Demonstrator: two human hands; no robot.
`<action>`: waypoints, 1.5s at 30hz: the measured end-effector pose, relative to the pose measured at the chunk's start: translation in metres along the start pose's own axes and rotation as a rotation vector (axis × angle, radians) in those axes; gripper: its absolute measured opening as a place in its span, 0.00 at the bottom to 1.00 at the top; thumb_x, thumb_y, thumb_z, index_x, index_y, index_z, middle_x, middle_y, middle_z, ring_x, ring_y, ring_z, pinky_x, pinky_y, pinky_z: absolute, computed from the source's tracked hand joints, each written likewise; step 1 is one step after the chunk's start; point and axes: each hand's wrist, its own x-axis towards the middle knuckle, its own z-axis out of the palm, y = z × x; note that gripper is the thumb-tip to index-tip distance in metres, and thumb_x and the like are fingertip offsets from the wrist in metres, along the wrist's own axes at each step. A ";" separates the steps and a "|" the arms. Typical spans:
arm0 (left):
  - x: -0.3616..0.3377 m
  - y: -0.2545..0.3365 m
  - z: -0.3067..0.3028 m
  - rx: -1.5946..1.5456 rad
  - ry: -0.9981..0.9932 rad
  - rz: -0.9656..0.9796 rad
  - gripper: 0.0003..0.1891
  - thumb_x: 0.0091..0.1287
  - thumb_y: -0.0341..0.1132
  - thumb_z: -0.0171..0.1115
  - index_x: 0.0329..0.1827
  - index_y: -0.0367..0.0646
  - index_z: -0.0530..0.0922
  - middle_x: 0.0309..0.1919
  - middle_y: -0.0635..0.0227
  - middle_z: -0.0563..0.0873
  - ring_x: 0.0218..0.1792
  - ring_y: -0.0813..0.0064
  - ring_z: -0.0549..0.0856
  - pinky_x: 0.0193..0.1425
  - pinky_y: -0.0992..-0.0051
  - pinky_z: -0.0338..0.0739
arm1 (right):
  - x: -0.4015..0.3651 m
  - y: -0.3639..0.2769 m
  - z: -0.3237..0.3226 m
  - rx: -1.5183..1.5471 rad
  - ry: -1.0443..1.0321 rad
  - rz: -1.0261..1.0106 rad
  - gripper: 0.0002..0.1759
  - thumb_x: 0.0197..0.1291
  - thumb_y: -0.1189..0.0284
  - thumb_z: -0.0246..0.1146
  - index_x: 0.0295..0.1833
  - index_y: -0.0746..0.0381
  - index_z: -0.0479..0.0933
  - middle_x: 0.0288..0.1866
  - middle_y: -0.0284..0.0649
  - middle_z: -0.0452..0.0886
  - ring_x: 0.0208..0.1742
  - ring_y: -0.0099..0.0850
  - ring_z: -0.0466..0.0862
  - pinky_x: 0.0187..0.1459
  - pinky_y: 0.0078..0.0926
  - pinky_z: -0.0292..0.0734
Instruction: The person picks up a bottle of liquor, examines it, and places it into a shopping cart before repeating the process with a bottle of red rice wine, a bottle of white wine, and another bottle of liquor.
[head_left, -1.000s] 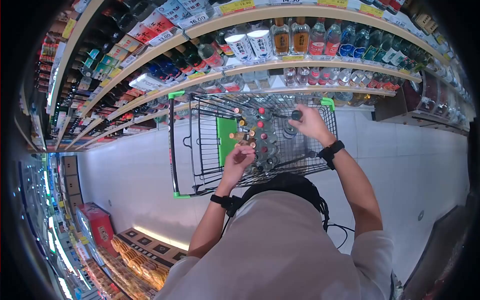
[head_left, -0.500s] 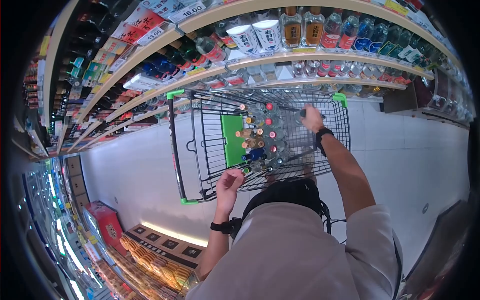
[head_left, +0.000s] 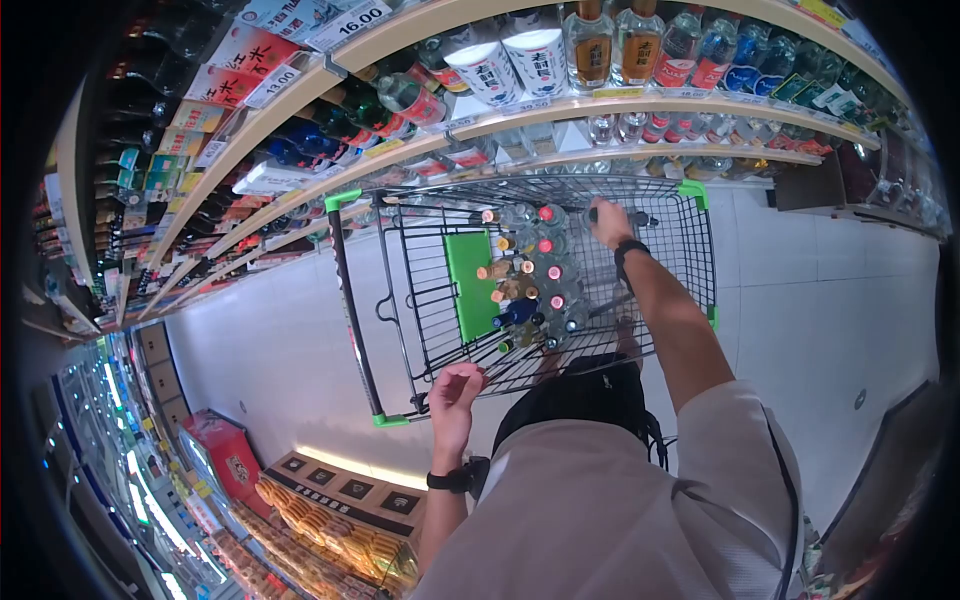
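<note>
A wire shopping cart [head_left: 712, 250] with green corners stands in front of me, between my body and the shelves. Clear bottles with red caps [head_left: 545, 245], a blue bottle [head_left: 517, 312] and others with orange or yellow caps stand together beside its green panel [head_left: 470, 285]. Inside the cart, right of the bottles, my right hand [head_left: 609, 222] is closed around a dark-topped bottle, mostly hidden by the fingers. My left hand [head_left: 457, 392] has its fingers curled by the near side of the cart; whether anything is in them cannot be made out.
Beyond the cart, curved shelves [head_left: 480, 125] hold rows of bottles and price tags. A dark box [head_left: 810, 188] is at the right. Pale floor tiles [head_left: 790, 300] surround the cart. Behind at lower left are a red case [head_left: 222, 445] and a bread display [head_left: 335, 525].
My right hand has moved slightly left within the cart, toward the bottles. My left hand is slightly lower in view. The cart and shelves have shifted a little in the view.
</note>
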 end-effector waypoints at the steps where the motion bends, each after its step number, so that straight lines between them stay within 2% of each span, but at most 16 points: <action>1: 0.000 -0.002 -0.002 0.003 0.003 0.002 0.04 0.72 0.26 0.62 0.47 0.39 0.80 0.40 0.69 0.85 0.42 0.78 0.85 0.53 0.75 0.80 | 0.003 -0.001 0.003 0.005 0.008 0.002 0.20 0.51 0.74 0.73 0.50 0.61 0.78 0.44 0.55 0.85 0.51 0.54 0.83 0.53 0.47 0.79; 9: 0.002 -0.002 -0.009 0.009 0.032 -0.024 0.05 0.71 0.25 0.63 0.47 0.39 0.80 0.40 0.69 0.86 0.42 0.78 0.85 0.53 0.75 0.80 | 0.031 0.001 0.030 0.001 0.023 -0.008 0.18 0.50 0.75 0.72 0.48 0.59 0.80 0.44 0.52 0.85 0.50 0.54 0.84 0.53 0.47 0.80; 19: 0.006 0.000 -0.015 0.036 0.047 -0.025 0.05 0.71 0.26 0.63 0.47 0.40 0.80 0.40 0.69 0.87 0.42 0.78 0.85 0.51 0.76 0.79 | 0.050 -0.010 0.047 0.013 0.040 -0.002 0.16 0.52 0.77 0.68 0.49 0.59 0.82 0.43 0.54 0.85 0.49 0.54 0.84 0.53 0.49 0.80; 23: 0.007 0.001 -0.014 0.034 0.054 -0.028 0.05 0.71 0.26 0.63 0.47 0.39 0.80 0.41 0.69 0.87 0.42 0.78 0.85 0.51 0.76 0.79 | 0.054 -0.012 0.055 0.038 0.056 -0.021 0.19 0.51 0.78 0.68 0.52 0.57 0.83 0.45 0.55 0.85 0.50 0.55 0.84 0.54 0.47 0.80; 27: 0.005 0.004 -0.009 0.013 0.049 -0.026 0.04 0.72 0.26 0.62 0.47 0.39 0.80 0.40 0.69 0.87 0.41 0.78 0.85 0.51 0.77 0.79 | 0.051 -0.019 0.049 0.019 -0.013 0.056 0.19 0.52 0.76 0.68 0.52 0.59 0.83 0.47 0.55 0.85 0.51 0.54 0.84 0.55 0.47 0.80; 31: 0.003 0.007 -0.001 -0.009 0.020 0.002 0.05 0.72 0.26 0.62 0.48 0.40 0.80 0.41 0.69 0.86 0.42 0.79 0.85 0.51 0.77 0.79 | 0.044 -0.018 0.039 0.034 -0.034 0.070 0.24 0.53 0.76 0.64 0.59 0.56 0.80 0.49 0.56 0.84 0.53 0.55 0.83 0.56 0.47 0.79; 32: 0.003 0.006 0.001 -0.015 0.008 0.020 0.05 0.72 0.26 0.62 0.48 0.40 0.79 0.40 0.69 0.86 0.42 0.79 0.84 0.51 0.77 0.79 | 0.042 -0.021 0.032 0.016 -0.102 0.088 0.28 0.52 0.77 0.63 0.63 0.55 0.77 0.51 0.57 0.84 0.54 0.55 0.83 0.58 0.48 0.78; 35: 0.003 0.005 0.011 -0.041 -0.032 0.057 0.05 0.72 0.26 0.61 0.48 0.40 0.79 0.41 0.70 0.85 0.42 0.79 0.84 0.51 0.77 0.79 | 0.034 -0.019 0.014 -0.002 -0.110 0.086 0.30 0.53 0.78 0.65 0.65 0.56 0.74 0.54 0.56 0.83 0.58 0.54 0.82 0.60 0.48 0.78; 39: 0.006 0.002 0.027 -0.052 -0.082 0.032 0.04 0.72 0.25 0.61 0.47 0.40 0.79 0.41 0.71 0.85 0.42 0.80 0.84 0.51 0.77 0.79 | 0.005 -0.003 -0.033 -0.028 -0.183 0.059 0.29 0.53 0.76 0.66 0.64 0.58 0.73 0.54 0.58 0.83 0.58 0.54 0.81 0.60 0.48 0.77; 42: 0.012 -0.003 0.043 -0.024 -0.123 0.015 0.04 0.72 0.25 0.62 0.46 0.40 0.79 0.39 0.73 0.84 0.41 0.82 0.83 0.48 0.79 0.78 | -0.024 0.041 -0.056 -0.011 -0.153 0.082 0.21 0.53 0.75 0.64 0.55 0.60 0.80 0.53 0.55 0.84 0.58 0.54 0.81 0.61 0.46 0.76; 43: 0.014 -0.008 0.047 0.020 -0.141 0.043 0.04 0.72 0.25 0.62 0.46 0.40 0.79 0.39 0.74 0.84 0.41 0.83 0.82 0.48 0.80 0.78 | -0.038 0.055 -0.067 -0.046 -0.141 0.023 0.18 0.53 0.76 0.64 0.52 0.64 0.80 0.50 0.54 0.85 0.54 0.53 0.83 0.59 0.43 0.78; 45: 0.024 -0.029 0.049 0.108 -0.174 0.105 0.04 0.72 0.24 0.62 0.46 0.40 0.79 0.38 0.75 0.83 0.39 0.84 0.82 0.46 0.81 0.77 | -0.059 0.082 -0.084 -0.116 -0.174 0.049 0.16 0.51 0.76 0.65 0.48 0.64 0.81 0.46 0.53 0.86 0.52 0.52 0.84 0.57 0.43 0.79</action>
